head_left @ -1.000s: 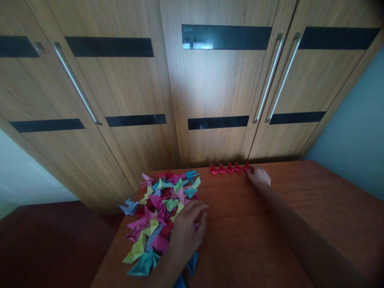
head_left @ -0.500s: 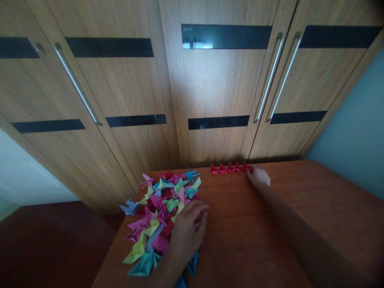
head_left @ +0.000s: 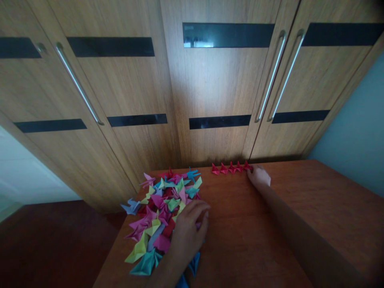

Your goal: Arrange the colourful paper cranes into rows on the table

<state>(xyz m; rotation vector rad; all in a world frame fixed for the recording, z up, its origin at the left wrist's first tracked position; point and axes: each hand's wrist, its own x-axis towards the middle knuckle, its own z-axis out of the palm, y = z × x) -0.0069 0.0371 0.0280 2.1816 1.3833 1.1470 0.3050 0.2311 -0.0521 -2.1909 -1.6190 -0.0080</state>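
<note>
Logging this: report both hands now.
Left hand: half-open at the paper pile, nothing visibly held.
Right hand: touching the rightmost red paper piece; grip cannot be told.

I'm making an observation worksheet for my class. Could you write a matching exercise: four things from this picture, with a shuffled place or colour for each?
Things
1. Right hand
2. Cupboard handles
3. Row of folded paper
4. Left hand

Places and colours
A. Red
B. At the multicoloured pile
C. At the row's right end
D. Silver

Pairs: 1-C, 2-D, 3-A, 4-B
</note>
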